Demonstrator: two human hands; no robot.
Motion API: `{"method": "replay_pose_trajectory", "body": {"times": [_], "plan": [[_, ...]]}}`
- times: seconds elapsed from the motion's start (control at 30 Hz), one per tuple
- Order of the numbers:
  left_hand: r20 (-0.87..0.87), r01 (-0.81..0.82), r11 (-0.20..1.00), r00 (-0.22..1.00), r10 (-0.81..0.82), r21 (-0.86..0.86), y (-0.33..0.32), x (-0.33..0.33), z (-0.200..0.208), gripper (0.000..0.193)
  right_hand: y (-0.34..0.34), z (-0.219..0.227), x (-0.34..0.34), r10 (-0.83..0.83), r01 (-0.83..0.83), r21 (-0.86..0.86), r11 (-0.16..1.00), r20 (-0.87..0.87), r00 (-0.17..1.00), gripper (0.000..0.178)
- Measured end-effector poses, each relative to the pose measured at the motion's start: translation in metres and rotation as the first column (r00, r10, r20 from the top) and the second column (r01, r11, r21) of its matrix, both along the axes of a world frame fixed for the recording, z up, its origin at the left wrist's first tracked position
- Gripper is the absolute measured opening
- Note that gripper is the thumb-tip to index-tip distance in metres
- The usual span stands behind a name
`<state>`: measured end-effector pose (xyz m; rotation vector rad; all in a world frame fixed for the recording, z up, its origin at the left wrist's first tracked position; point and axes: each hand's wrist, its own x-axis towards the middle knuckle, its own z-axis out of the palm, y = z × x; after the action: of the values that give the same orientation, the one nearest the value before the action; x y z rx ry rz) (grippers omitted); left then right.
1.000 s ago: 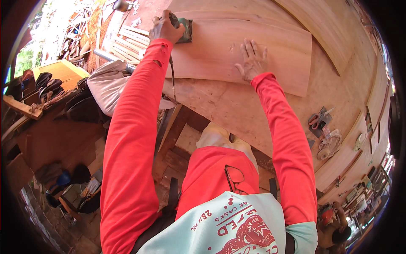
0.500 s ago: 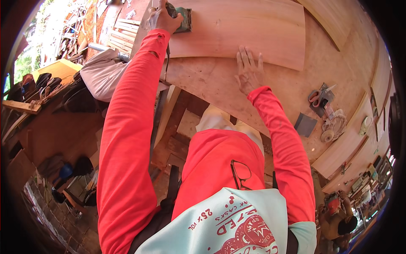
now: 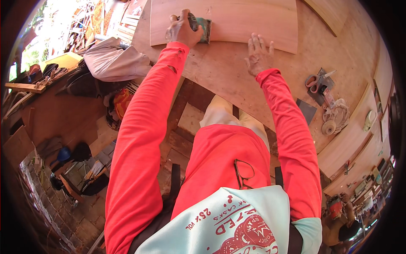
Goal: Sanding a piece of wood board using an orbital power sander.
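My left hand (image 3: 182,32) is wrapped round a green power sander (image 3: 204,30). The sander rests on the near edge of a wide, slightly curved wooden panel (image 3: 249,21) that lies on the workbench (image 3: 224,63). Fingers stretched and a little apart, my right hand (image 3: 259,55) lies flat at the panel's near edge towards its right end, fingertips on the wood. The sander's underside is hidden.
Scissors (image 3: 313,83), a dark sandpaper sheet (image 3: 306,111) and a crumpled clear bag with a roll (image 3: 335,117) lie on the bench at right. Another curved board (image 3: 327,17) lies beyond. A pale cloth bag (image 3: 114,59) hangs at the left. Another person (image 3: 340,216) is at lower right.
The sander in my left hand has moved right and nearer, to the panel's near edge. My right hand still touches that edge, its fingers closer to the panel's right end.
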<state>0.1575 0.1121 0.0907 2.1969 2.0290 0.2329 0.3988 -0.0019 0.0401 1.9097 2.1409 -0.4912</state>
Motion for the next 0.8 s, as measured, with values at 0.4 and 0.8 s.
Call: {"method": "replay_pose_trajectory", "body": {"times": [0.4,0.8], "plan": [[0.052,0.138,0.99,0.989,-0.137,-0.009,-0.03,0.122,0.005,0.061,-0.002,0.015,0.063,0.001,0.405,0.48,0.778,-0.646,0.763,0.051],[0.141,0.31,0.943,0.946,-0.293,-0.121,-0.043,0.213,-0.002,0.062,0.056,0.062,0.076,-0.422,0.473,-0.154,0.868,-0.73,0.537,0.105]]}}
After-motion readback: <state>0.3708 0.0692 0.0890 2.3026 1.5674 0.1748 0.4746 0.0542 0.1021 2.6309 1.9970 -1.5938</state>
